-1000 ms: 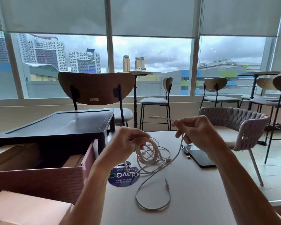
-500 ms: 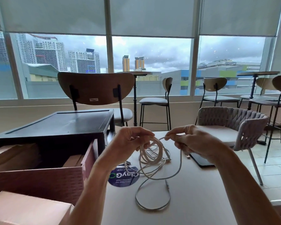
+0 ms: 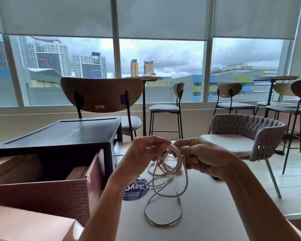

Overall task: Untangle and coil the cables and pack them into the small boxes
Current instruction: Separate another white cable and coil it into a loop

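A white cable coil (image 3: 170, 162) hangs in the air above the pale table (image 3: 207, 206). My left hand (image 3: 142, 155) pinches the top of the coil from the left. From the right, my right hand (image 3: 203, 157) grips the cable at the coil's top, fingers curled round it. The hands nearly touch. A loose tail of the cable (image 3: 163, 211) loops down onto the table and ends in a plug. A thinner white cable (image 3: 153, 171) trails under the coil. A small pale box (image 3: 24, 225) sits at the lower left corner.
An open reddish-brown box (image 3: 42, 193) holding flat cardboard pieces stands at left, with a black box (image 3: 64, 133) behind it. A round blue sticker (image 3: 135, 190) lies on the table. A dark phone (image 3: 215, 177) peeks out under my right wrist. Chairs stand beyond the table.
My right hand came down and left from a raised position, laying another turn of cable onto the coil. It now meets my left hand at the coil's top. The loose tail is shorter.
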A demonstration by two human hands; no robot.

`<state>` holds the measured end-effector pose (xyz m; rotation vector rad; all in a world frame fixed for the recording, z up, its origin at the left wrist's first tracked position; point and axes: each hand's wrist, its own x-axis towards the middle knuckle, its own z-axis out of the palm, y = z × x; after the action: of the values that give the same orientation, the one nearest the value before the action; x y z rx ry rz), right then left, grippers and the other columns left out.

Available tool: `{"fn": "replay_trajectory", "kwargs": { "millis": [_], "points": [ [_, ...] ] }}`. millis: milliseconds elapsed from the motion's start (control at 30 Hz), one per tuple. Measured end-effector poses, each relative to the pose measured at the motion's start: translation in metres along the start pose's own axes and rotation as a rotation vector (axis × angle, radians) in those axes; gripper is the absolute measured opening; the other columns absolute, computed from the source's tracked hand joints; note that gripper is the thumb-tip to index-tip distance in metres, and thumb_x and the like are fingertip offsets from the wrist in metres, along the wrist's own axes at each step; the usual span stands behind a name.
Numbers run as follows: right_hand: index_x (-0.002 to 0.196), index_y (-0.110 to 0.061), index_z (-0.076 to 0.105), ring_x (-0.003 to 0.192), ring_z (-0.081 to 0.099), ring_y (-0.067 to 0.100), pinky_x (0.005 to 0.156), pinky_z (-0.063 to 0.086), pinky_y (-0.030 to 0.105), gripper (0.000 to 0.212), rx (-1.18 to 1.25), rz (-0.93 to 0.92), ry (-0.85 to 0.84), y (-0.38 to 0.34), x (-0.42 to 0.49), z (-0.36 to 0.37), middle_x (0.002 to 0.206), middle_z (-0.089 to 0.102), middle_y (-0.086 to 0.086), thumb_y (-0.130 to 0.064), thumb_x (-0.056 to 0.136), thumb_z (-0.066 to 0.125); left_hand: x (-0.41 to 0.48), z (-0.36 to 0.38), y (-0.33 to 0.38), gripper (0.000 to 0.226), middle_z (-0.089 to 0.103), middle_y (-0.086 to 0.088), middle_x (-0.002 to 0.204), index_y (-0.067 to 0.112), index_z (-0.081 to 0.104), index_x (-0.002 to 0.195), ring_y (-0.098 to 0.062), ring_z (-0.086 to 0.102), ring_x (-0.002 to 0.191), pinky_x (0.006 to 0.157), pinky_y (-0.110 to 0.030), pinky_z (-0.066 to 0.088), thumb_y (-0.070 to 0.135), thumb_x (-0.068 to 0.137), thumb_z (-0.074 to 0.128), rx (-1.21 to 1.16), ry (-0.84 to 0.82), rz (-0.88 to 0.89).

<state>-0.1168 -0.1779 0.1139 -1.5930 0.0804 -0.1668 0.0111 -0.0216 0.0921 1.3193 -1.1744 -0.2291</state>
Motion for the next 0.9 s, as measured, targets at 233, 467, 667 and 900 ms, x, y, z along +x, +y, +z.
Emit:
{"fn": "replay_trajectory", "kwargs": {
  "millis": [233,467,667,900],
  "points": [
    [0.105,0.006,0.072,0.071,0.058,0.013,0.063,0.053,0.021,0.034,-0.011,-0.043,-0.022,-0.002,0.002,0.002,0.096,0.065,0.020,-0.022,0.087,0.065,0.007,-0.005,-0.008,0.017,0.077,-0.002,0.087,0.021,0.078,0.096,-0.016,0.070,0.079,0.075,-0.027,0.055,0.009,0.091,0.068,0.138,0.116,-0.004],
    [0.092,0.007,0.074,0.057,0.047,0.009,0.059,0.047,0.022,0.027,-0.151,-0.034,0.140,0.000,0.007,0.010,0.078,0.060,0.015,-0.017,0.079,0.076,0.005,-0.001,-0.005,0.005,0.076,0.001,0.082,0.018,0.068,0.092,-0.027,0.071,0.075,0.071,-0.044,0.057,0.017,0.089,0.073,0.258,0.140,0.011],
    [0.093,0.007,0.074,0.056,0.045,0.010,0.056,0.044,0.022,0.025,-0.173,-0.043,0.197,-0.001,0.006,0.011,0.071,0.060,0.011,-0.014,0.079,0.075,0.003,0.004,-0.005,0.017,0.071,0.007,0.070,0.018,0.056,0.082,-0.013,0.063,0.061,0.057,-0.030,0.052,0.016,0.092,0.070,0.374,0.140,0.044],
    [0.091,0.003,0.076,0.056,0.045,0.010,0.056,0.044,0.023,0.018,-0.214,-0.046,0.237,0.001,0.005,0.004,0.069,0.057,0.010,-0.014,0.085,0.074,0.001,0.009,0.000,0.017,0.069,0.023,0.090,0.021,0.065,0.089,0.010,0.066,0.089,0.075,-0.007,0.051,0.027,0.083,0.080,0.570,0.002,0.073]
  ]
}}
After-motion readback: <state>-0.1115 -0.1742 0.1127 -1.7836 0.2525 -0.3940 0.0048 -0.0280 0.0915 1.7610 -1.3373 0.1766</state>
